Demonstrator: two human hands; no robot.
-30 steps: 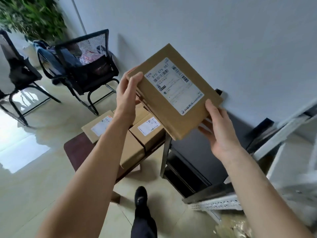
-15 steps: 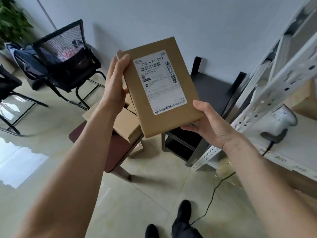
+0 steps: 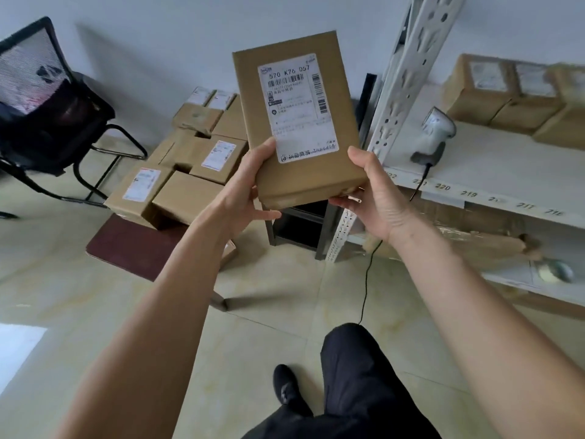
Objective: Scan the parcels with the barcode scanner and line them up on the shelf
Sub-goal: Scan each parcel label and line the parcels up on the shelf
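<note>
Head view: both hands, left hand and right hand, grip a flat parcel at frame centre, fingers clamped on its lower corners; the scanner rests on the shelf at right.

Left hand and right hand grip a flat parcel upright, near the shelf.

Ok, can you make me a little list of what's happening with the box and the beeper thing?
held: parcel, label facing the camera
left hand: grips its lower left edge
right hand: grips its lower right corner
scanner: on the shelf, untouched
shelved: parcels in a row
waiting: pile on a low table
</note>
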